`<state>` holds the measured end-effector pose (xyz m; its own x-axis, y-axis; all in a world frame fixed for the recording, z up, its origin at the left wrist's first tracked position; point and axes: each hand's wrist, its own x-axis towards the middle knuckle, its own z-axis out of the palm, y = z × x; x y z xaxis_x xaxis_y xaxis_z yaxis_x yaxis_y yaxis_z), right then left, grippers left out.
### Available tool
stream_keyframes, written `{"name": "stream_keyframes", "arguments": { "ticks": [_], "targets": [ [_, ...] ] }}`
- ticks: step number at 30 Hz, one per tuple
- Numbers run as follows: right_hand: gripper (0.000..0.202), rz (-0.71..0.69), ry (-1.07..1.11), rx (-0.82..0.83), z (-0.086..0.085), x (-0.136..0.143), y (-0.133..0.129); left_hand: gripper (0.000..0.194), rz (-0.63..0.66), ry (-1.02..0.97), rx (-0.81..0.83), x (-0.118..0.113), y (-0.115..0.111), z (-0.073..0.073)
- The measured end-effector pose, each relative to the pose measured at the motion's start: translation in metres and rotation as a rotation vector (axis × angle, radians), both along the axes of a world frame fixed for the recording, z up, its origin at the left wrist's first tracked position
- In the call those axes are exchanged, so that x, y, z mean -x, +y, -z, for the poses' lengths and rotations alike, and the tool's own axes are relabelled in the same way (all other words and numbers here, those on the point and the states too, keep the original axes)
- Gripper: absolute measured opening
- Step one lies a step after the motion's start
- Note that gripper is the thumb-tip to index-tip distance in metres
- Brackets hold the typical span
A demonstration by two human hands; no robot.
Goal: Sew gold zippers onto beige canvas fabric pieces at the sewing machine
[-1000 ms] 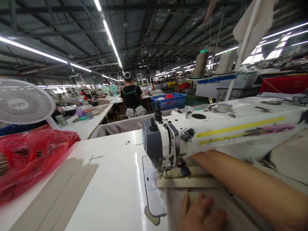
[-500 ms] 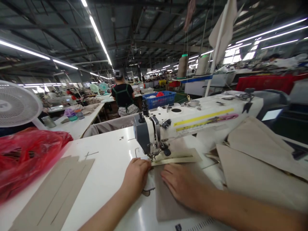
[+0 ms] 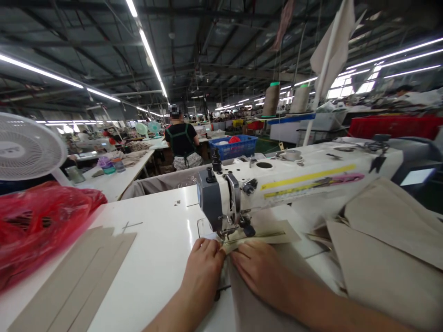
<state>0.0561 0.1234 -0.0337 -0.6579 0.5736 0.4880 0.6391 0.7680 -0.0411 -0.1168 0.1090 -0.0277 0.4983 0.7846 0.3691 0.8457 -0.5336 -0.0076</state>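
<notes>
The left hand (image 3: 204,267) and right hand (image 3: 259,267) pinch the edge of the tan cloth (image 3: 273,272), close together, right by the sewing machine's (image 3: 294,180) needle end.

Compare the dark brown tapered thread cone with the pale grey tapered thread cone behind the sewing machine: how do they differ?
The dark brown tapered thread cone is clearly darker than the pale grey tapered thread cone. The brown cone stands on the left, the grey one to its right. The brown cone also looks a little taller in the picture than the grey one. Both stand upright and have green tops.
</notes>
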Motion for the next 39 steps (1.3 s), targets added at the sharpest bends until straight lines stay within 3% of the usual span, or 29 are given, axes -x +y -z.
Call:
{"name": "stream_keyframes", "arguments": {
  "ticks": [3, 10, 25, 32, 39],
  "targets": [
    [0.023, 0.01, 0.106, -0.061, 0.003, 0.002, 0.005, 0.009, -0.015, 0.051, -0.064, -0.002, 0.0, 0.003],
    [0.023, -0.046, 0.16, 0.153, 0.02, 0.006, 0.024, 0.011, -0.014, 0.092, -0.21, -0.002, 0.005, 0.008],
    [0.022, -0.035, 0.164, 0.187, 0.02, 0.007, 0.031, 0.008, 0.033, 0.031, -0.231, 0.002, 0.017, 0.013],
    [0.022, -0.02, 0.161, 0.216, 0.013, 0.008, 0.03, 0.011, 0.06, -0.051, -0.147, 0.004, 0.017, 0.013],
    [0.022, -0.002, 0.135, 0.239, 0.011, 0.009, 0.032, 0.01, 0.013, -0.032, -0.155, 0.004, 0.018, 0.011]
  ]
}}
